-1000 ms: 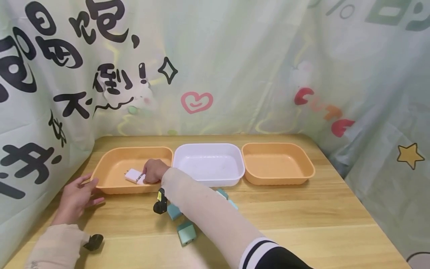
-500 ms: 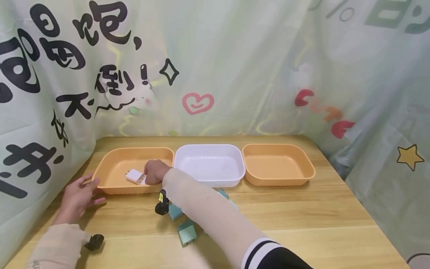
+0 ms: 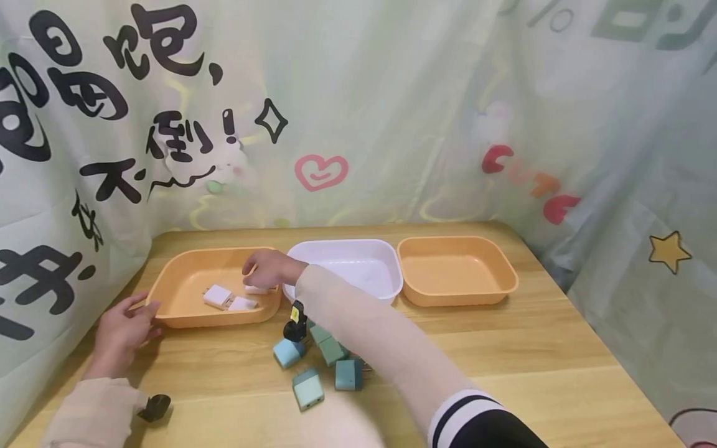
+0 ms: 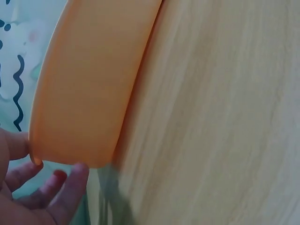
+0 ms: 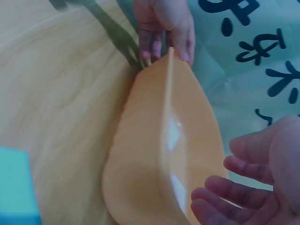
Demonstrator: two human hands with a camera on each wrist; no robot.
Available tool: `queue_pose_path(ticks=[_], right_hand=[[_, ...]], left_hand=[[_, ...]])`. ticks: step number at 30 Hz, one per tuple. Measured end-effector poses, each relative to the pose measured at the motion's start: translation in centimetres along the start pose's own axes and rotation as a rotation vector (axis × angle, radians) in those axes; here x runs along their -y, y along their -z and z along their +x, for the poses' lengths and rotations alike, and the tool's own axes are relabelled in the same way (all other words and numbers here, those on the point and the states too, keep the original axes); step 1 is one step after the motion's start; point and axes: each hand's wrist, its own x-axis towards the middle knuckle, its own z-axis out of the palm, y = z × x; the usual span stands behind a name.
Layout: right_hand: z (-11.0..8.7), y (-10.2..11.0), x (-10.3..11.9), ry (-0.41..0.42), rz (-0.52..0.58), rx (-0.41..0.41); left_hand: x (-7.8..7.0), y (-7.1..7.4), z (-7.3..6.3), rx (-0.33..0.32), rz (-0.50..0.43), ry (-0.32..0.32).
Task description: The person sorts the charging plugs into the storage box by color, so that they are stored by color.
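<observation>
My left hand (image 3: 120,330) holds the near left corner of the left orange tray (image 3: 218,320), thumb at the rim and fingers against the outside, as the left wrist view shows. Inside that tray lie a white charger plug (image 3: 217,296), a second white charger (image 3: 242,303) beside it and a third white charger (image 3: 257,290) partly hidden under my right hand (image 3: 271,267). That hand hovers over the tray's right part. In the right wrist view its fingers (image 5: 234,190) are spread and loosely bent, with nothing between them.
A white tray (image 3: 392,287) stands against the left one, partly behind my right forearm. Another orange tray (image 3: 465,300) adjoins it on the right. In front lie several coloured charger plugs, including a pale green one (image 3: 309,391), a blue one (image 3: 288,353) and a teal one (image 3: 348,375).
My right hand has let go of a white charger and risen to the right. Its forearm moved right, uncovering more coloured chargers. The left hand stays at the tray corner.
</observation>
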Motion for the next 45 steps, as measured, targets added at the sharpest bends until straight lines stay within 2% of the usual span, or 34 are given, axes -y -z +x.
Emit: queue_pose_path(ticks=[5, 9, 11, 13, 16, 19, 21, 26, 28, 30, 32, 36, 40, 45], right_hand=[[-1.0, 1.6, -0.8, -0.017, 0.276, 0.02], [-2.0, 3.0, -1.6, -0.044, 0.39, 0.022], [-2.6, 3.7, -2.2, -0.059, 0.422, 0.02], [-3.5, 4.4, -2.8, -0.064, 0.456, 0.02], [-4.8, 5.2, -4.0, -0.07, 0.5, 0.015], [-6.3, 5.9, -5.2, -0.059, 0.518, 0.016], [-7.4, 6.1, -5.9, -0.049, 0.506, 0.02], [-9.9, 6.4, -7.8, -0.028, 0.492, 0.017], [-10.9, 6.3, -8.4, -0.014, 0.504, 0.006], [-12.0, 6.2, -9.1, -0.008, 0.512, -0.005], [-13.0, 5.9, -9.7, -0.003, 0.51, -0.019], [-15.1, 5.1, -11.0, 0.009, 0.514, -0.052], [-16.8, 3.9, -12.6, 0.033, 0.511, -0.079], [-18.3, 2.8, -14.4, 0.04, 0.46, -0.08]], left_hand=[[-1.3, 0.3, -0.9, -0.137, 0.174, -0.03], [-3.2, -0.7, -1.5, -0.223, 0.145, -0.067], [-4.2, -1.7, -1.9, -0.245, 0.136, -0.124], [-5.3, -2.9, -2.4, -0.236, 0.145, -0.205], [-6.6, -4.8, -3.3, -0.163, 0.156, -0.378], [-7.7, -6.5, -4.1, -0.021, 0.119, -0.515], [-8.5, -7.6, -4.5, 0.085, 0.087, -0.561], [-9.7, -10.0, -5.3, 0.237, 0.069, -0.614], [-9.9, -10.9, -5.5, 0.29, 0.04, -0.61], [-10.1, -11.8, -5.7, 0.34, 0.002, -0.576], [-10.2, -12.6, -5.9, 0.384, -0.044, -0.507], [-10.1, -14.2, -6.6, 0.442, -0.119, -0.318], [-9.9, -15.4, -7.0, 0.452, -0.13, -0.187], [-9.6, -16.4, -6.9, 0.427, -0.095, -0.124]])
